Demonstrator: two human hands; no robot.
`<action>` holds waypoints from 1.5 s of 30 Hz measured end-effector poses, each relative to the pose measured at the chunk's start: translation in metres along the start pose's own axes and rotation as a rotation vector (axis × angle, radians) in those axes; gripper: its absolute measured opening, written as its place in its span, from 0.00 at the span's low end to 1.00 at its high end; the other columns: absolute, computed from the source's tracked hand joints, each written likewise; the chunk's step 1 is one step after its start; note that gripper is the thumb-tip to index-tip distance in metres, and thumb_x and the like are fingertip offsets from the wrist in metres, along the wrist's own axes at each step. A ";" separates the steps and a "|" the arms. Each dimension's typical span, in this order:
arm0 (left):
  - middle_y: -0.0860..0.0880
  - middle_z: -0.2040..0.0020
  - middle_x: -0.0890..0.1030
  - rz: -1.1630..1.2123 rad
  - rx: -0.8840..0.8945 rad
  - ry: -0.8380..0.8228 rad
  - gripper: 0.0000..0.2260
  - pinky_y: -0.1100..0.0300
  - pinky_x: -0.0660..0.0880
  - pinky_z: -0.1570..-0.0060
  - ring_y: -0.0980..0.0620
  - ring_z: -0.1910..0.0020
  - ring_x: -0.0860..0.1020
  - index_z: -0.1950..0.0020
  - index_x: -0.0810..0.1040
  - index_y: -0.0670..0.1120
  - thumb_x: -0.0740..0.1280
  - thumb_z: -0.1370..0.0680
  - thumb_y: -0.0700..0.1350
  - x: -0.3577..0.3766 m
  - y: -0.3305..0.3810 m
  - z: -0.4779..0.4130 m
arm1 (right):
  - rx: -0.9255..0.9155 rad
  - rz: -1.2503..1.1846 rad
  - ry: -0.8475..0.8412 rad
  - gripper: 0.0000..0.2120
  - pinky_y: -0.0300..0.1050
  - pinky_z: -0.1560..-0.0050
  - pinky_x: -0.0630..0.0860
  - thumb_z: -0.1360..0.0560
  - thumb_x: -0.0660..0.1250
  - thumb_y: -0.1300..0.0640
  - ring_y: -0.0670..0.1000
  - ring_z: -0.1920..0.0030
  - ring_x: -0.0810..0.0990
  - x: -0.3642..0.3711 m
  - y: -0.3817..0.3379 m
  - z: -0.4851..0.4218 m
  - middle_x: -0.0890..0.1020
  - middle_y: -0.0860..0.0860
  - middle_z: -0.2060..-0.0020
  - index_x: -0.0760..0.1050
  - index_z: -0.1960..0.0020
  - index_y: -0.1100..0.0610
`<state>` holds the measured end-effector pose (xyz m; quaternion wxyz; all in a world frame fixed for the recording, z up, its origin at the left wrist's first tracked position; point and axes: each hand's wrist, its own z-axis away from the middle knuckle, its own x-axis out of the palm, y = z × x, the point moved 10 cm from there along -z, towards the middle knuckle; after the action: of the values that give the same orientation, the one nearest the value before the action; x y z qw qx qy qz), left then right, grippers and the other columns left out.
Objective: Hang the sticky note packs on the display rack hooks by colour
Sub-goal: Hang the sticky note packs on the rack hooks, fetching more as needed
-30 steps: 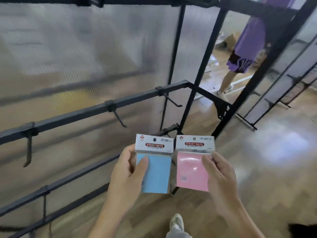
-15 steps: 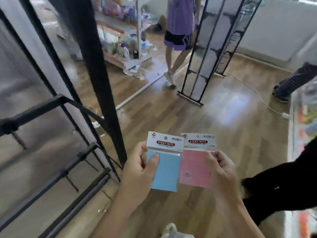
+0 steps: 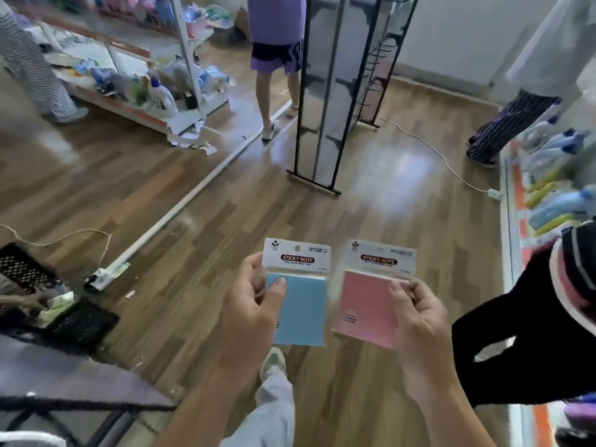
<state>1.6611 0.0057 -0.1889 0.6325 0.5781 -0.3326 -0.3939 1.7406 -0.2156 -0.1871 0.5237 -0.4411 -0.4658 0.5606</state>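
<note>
Holding one blue pack (image 3: 298, 306) in left hand (image 3: 251, 312), one pink pack (image 3: 367, 306) in right hand (image 3: 419, 327)

Glossy wood-plank floor (image 3: 403, 201), white wall (image 3: 458, 33), cluttered shelving (image 3: 135, 101).

One blue sticky note pack (image 3: 300, 308), one pink pack (image 3: 364, 304), two hands (image 3: 251, 317) (image 3: 419, 324), one black crate (image 3: 80, 324).

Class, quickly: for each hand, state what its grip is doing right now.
Left hand: grip closed on the blue sticky note pack.
Right hand: grip closed on the pink sticky note pack.
</note>
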 end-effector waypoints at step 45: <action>0.56 0.43 0.81 -0.046 0.175 -0.257 0.27 0.61 0.79 0.60 0.56 0.52 0.82 0.34 0.62 0.71 0.66 0.24 0.46 0.497 0.146 -0.936 | -0.036 -0.090 0.328 0.06 0.48 0.64 0.77 0.23 0.67 0.64 0.49 0.63 0.81 -0.081 -0.187 -0.974 0.84 0.50 0.61 0.77 0.51 0.54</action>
<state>2.7305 0.0089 -0.1643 0.5226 0.5834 -0.4307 -0.4484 2.7356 -0.2340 -0.1752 0.6092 -0.5145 -0.4034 0.4489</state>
